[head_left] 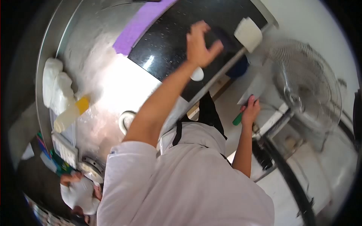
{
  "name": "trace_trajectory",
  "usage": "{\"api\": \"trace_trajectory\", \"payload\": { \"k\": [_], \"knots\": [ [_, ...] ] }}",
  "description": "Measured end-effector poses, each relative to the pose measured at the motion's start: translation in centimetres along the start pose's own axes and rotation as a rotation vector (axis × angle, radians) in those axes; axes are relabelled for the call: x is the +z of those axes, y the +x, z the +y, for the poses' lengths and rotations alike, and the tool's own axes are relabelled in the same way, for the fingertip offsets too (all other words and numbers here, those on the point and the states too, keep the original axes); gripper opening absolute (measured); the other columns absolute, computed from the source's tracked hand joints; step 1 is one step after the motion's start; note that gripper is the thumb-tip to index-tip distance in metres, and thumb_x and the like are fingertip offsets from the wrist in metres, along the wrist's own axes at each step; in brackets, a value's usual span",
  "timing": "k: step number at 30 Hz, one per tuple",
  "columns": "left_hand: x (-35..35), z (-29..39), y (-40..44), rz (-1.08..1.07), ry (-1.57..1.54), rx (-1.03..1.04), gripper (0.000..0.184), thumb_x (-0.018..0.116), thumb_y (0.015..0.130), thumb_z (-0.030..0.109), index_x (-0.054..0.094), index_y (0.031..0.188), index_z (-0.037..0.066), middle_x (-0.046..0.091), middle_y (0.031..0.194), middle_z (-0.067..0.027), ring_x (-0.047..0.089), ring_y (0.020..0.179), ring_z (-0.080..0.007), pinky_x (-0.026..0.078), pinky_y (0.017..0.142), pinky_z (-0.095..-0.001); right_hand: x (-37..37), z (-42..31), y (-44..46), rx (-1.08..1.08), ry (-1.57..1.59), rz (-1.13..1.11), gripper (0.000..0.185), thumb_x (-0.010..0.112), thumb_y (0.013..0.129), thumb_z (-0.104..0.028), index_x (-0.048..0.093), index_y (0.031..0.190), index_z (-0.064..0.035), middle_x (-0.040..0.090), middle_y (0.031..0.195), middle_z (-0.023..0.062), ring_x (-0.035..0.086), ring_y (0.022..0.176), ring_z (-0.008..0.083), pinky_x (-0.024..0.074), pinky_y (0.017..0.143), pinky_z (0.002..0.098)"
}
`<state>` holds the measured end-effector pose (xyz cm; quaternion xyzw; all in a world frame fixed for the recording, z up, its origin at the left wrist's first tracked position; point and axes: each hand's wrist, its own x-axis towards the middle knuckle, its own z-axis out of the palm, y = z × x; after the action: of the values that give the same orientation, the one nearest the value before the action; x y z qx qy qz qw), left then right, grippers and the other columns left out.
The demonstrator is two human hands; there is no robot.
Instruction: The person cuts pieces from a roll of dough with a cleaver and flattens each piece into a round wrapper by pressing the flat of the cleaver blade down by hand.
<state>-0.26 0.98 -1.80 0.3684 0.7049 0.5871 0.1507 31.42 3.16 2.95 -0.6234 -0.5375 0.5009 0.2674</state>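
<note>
Head view. Two bare hands, well apart: the left hand (pixel 200 48), fingers spread, over one glossy black slab (pixel 166 47), contact uncertain; the right hand (pixel 251 111) clamped on one flat-bladed tool (pixel 237 119) by its green handle, blade blurred, beside the slab. One smooth white disc (pixel 197 74) shows by the left wrist; one purple strip (pixel 135 31) borders the slab.

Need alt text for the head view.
A person's right hand holds a green-handled tool beside a steel table, while the left hand is spread above a black surface. A purple strip borders that surface; a wire-caged fan is at the picture's right.
</note>
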Motion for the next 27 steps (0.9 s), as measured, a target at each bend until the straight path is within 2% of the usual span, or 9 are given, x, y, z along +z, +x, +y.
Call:
{"api": "trace_trajectory", "payload": {
  "k": [3, 7, 10, 12, 13, 17, 19, 21, 27],
  "knots": [
    [0.0, 0.8, 3.4, 0.016, 0.083, 0.057, 0.082, 0.082, 0.081, 0.047, 0.045, 0.14, 0.004, 0.054, 0.136, -0.0182, 0.053, 0.126, -0.0346, 0.039, 0.102, -0.0528, -2.9, 3.0, -6.7, 0.069, -0.168, 0.031, 0.041, 0.057, 0.108, -0.04, 0.048, 0.084, -0.0074, 0.048, 0.061, 0.0009, 0.048, 0.043, 0.0119, 0.0392, 0.041, 0.0296],
    [0.7, 2.0, -6.1, -0.321, 0.738, 0.34, 0.088, 0.078, 0.08, 0.053, 0.044, 0.147, 0.007, 0.032, 0.16, -0.024, 0.031, 0.148, -0.0397, 0.022, 0.121, -0.0563, -3.8, 6.4, -11.6, 0.227, -0.138, 0.026, 0.045, 0.062, 0.104, -0.044, 0.051, 0.084, -0.0053, 0.053, 0.061, 0.0038, 0.049, 0.044, 0.0122, 0.0382, 0.041, 0.0305],
    [0.8, -1.7, -2.5, -0.094, 0.409, 0.223, 0.087, 0.077, 0.085, 0.048, 0.04, 0.148, -0.001, 0.033, 0.155, -0.0291, 0.032, 0.146, -0.0447, 0.026, 0.12, -0.0554, -3.5, 7.1, -10.1, 0.141, -0.378, -0.074, 0.047, 0.075, 0.095, -0.042, 0.06, 0.083, 0.0005, 0.058, 0.065, 0.0059, 0.057, 0.057, 0.0157, 0.0456, 0.055, 0.0345],
    [-0.8, -0.7, 1.5, 0.181, -0.007, -0.096, 0.075, 0.07, 0.093, 0.032, 0.034, 0.146, -0.006, 0.04, 0.144, -0.0281, 0.049, 0.128, -0.0428, 0.037, 0.113, -0.0484, -1.1, 5.1, -8.6, 0.013, -0.321, -0.2, 0.045, 0.076, 0.094, -0.041, 0.069, 0.103, 0.0031, 0.068, 0.079, 0.0111, 0.064, 0.069, 0.0183, 0.0507, 0.065, 0.0348],
    [-1.8, 0.8, 2.4, 0.232, 0.021, -0.038, 0.074, 0.068, 0.095, 0.032, 0.03, 0.148, -0.006, 0.042, 0.141, -0.027, 0.049, 0.127, -0.0426, 0.037, 0.112, -0.0496, 0.1, 4.5, -7.8, -0.066, -0.27, -0.301, 0.047, 0.077, 0.093, -0.041, 0.07, 0.11, 0.0021, 0.071, 0.085, 0.013, 0.067, 0.075, 0.02, 0.0523, 0.07, 0.0355],
    [-1.3, 2.6, -4.8, -0.096, 0.433, 0.283, 0.091, 0.066, 0.09, 0.057, 0.033, 0.156, 0.004, 0.029, 0.162, -0.027, 0.028, 0.151, -0.0425, 0.019, 0.119, -0.0638, 6.2, 1.7, -2.6, -0.166, -0.285, -0.619, 0.053, 0.081, 0.087, -0.041, 0.07, 0.118, 0.0003, 0.076, 0.103, 0.0201, 0.073, 0.089, 0.0308, 0.0557, 0.081, 0.0412],
    [-2.4, 2.8, -9.3, -0.674, 1.017, 0.201, 0.101, 0.063, 0.082, 0.074, 0.035, 0.16, 0.018, 0.017, 0.171, -0.0201, 0.013, 0.159, -0.0375, 0.008, 0.119, -0.0723, 8.2, 1.1, -0.6, -0.333, -0.572, -0.784, 0.059, 0.088, 0.077, -0.041, 0.07, 0.115, 0.0009, 0.074, 0.103, 0.0238, 0.073, 0.095, 0.0394, 0.0557, 0.084, 0.0468],
    [-2.0, 1.7, -9.4, -0.558, 1.018, 0.138, 0.104, 0.062, 0.076, 0.082, 0.035, 0.161, 0.028, 0.017, 0.172, -0.0145, 0.008, 0.16, -0.0353, 0.005, 0.117, -0.0761, 8.3, 0.2, 1.2, -0.391, -0.57, -0.748, 0.063, 0.09, 0.072, -0.04, 0.069, 0.116, 0.0001, 0.074, 0.102, 0.0244, 0.072, 0.097, 0.0412, 0.0555, 0.085, 0.0486],
    [-0.6, 2.9, -4.4, -0.677, 1.146, 0.143, 0.108, 0.065, 0.073, 0.082, 0.034, 0.162, 0.029, 0.018, 0.172, -0.0126, 0.012, 0.158, -0.0376, 0.009, 0.113, -0.0813, 8.7, -1.4, 1.1, -0.319, -0.691, -0.712, 0.082, 0.096, 0.061, -0.041, 0.06, 0.123, -0.0011, 0.073, 0.097, 0.0252, 0.069, 0.096, 0.0467, 0.055, 0.083, 0.0506]
  ]
}}
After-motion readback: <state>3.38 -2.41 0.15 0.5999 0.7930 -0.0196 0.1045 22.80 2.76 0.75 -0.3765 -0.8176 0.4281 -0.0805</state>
